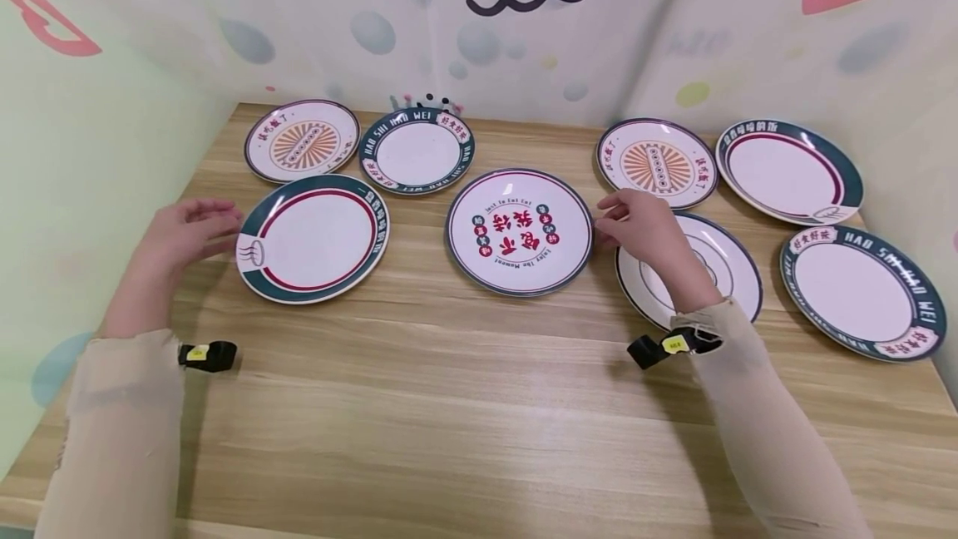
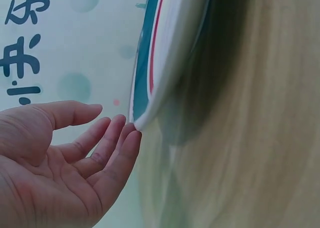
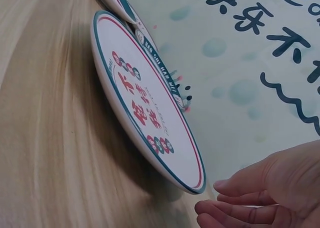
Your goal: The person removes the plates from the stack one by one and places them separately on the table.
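My left hand is at the left edge of a white plate with a broad green rim and red ring. In the left wrist view its fingers are loosely bent, fingertips right at that plate's rim, thumb apart. A white plate with red and green lettering in the middle lies to the right. Beside this plate's right rim is my right hand, thumb and fingers spread a little with nothing between them in the right wrist view. It hangs over part of a ringed white plate.
Two sunburst plates lie at the back. Green-rimmed plates lie behind and to the right. The wooden table meets a printed backdrop at its far edge.
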### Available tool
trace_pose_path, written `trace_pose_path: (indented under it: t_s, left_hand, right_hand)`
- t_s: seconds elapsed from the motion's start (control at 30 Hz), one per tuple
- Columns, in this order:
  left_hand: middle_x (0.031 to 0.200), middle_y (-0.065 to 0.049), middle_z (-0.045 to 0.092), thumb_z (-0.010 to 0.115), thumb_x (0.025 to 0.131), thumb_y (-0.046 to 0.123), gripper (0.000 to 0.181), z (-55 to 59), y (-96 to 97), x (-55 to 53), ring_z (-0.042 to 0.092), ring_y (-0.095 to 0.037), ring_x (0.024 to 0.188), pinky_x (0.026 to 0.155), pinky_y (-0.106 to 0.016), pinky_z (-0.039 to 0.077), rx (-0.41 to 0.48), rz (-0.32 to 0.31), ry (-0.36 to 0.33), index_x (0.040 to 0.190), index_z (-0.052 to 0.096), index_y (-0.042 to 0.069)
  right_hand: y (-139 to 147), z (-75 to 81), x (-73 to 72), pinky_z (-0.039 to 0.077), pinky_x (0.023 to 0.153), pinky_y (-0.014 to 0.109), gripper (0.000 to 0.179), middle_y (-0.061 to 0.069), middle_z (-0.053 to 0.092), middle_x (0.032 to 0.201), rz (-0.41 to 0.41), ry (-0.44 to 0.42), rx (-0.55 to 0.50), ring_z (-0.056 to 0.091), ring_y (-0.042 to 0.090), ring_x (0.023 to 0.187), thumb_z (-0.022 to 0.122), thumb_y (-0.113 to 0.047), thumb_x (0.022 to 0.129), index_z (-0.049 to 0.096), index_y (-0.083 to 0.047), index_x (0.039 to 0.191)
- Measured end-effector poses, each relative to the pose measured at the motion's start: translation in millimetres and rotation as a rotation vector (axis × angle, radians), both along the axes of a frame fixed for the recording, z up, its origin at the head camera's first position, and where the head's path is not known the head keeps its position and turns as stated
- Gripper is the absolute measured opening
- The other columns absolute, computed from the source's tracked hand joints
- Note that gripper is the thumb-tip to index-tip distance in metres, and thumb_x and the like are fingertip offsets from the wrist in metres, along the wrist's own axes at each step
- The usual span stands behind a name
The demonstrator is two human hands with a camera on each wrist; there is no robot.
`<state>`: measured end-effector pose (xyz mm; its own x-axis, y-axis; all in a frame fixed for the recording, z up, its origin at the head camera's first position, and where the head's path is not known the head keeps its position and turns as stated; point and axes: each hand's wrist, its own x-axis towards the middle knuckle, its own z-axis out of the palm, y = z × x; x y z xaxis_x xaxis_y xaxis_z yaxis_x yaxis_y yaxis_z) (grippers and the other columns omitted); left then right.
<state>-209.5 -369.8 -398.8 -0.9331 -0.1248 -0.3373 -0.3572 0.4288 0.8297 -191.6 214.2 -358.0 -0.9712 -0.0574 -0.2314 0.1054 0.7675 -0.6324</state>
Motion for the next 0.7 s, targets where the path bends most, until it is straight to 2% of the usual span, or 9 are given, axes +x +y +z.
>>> trace_pose_path:
  t_s: [0.1,0.2,0.23,0.27,0.33,0.53,0.7]
  left_hand:
    - [0.102,0.011,0.058,0.065,0.087,0.038,0.058,17.1,15.3,6.2,0.06,0.0,0.087,0.075,-0.021,0.056,-0.013,0.021,0.002,0.133,0.046,0.01]
    - [0.104,0.01,0.055,0.059,0.091,0.038,0.061,34.7,30.5,12.6,0.058,0.002,0.088,0.078,-0.02,0.055,-0.052,-0.026,0.016,0.137,0.04,0.003]
    - [0.104,0.011,0.055,0.058,0.091,0.037,0.059,39.3,35.8,13.8,0.058,0.003,0.087,0.078,-0.018,0.055,-0.055,-0.024,0.018,0.136,0.04,0.003]
    - [0.104,0.011,0.053,0.056,0.093,0.038,0.059,43.7,39.9,15.1,0.057,0.004,0.089,0.08,-0.018,0.054,-0.072,-0.049,0.023,0.136,0.038,0.003]
    - [0.104,0.012,0.053,0.055,0.093,0.038,0.055,49.9,46.8,15.6,0.056,0.004,0.089,0.079,-0.016,0.053,-0.082,-0.043,0.019,0.134,0.04,0.006]
    - [0.112,0.003,0.051,0.053,0.093,0.04,0.062,57.6,59.4,9.7,0.055,-0.001,0.094,0.08,-0.015,0.052,-0.12,-0.044,0.029,0.14,0.035,0.002]
    - [0.111,0.001,0.052,0.054,0.094,0.035,0.056,62.2,69.0,3.7,0.057,-0.002,0.092,0.078,-0.016,0.053,-0.108,-0.037,0.067,0.137,0.038,0.003]
  right_hand:
    - [2.8,3.4,0.3,0.053,0.07,0.032,0.032,0.018,0.062,0.105,0.006,0.035,0.016,0.066,0.028,0.085,0.057,-0.015,0.093,0.056,-0.002,0.122]
    - [5.0,7.0,0.1,0.051,0.068,0.031,0.032,0.018,0.063,0.104,0.011,0.073,0.024,0.066,0.029,0.085,0.056,-0.013,0.092,0.057,-0.001,0.121]
    - [5.7,8.6,0.2,0.051,0.068,0.031,0.032,0.018,0.063,0.104,0.009,0.081,0.022,0.065,0.029,0.085,0.056,-0.013,0.092,0.057,-0.001,0.121]
    - [6.3,10.0,0.2,0.051,0.068,0.03,0.031,0.018,0.063,0.103,0.005,0.085,0.019,0.065,0.029,0.085,0.055,-0.013,0.092,0.057,0.0,0.121]
    - [7.4,12.5,-0.2,0.052,0.068,0.03,0.031,0.019,0.063,0.103,0.002,0.092,0.018,0.065,0.03,0.085,0.055,-0.012,0.092,0.056,0.0,0.12]
    - [10.1,18.8,-2.1,0.054,0.066,0.028,0.03,0.019,0.063,0.104,-0.005,0.124,0.015,0.065,0.032,0.085,0.056,-0.012,0.092,0.057,0.001,0.119]
    - [12.2,23.8,-2.3,0.052,0.064,0.025,0.03,0.02,0.063,0.104,-0.009,0.165,0.018,0.065,0.032,0.085,0.056,-0.012,0.092,0.058,0.001,0.119]
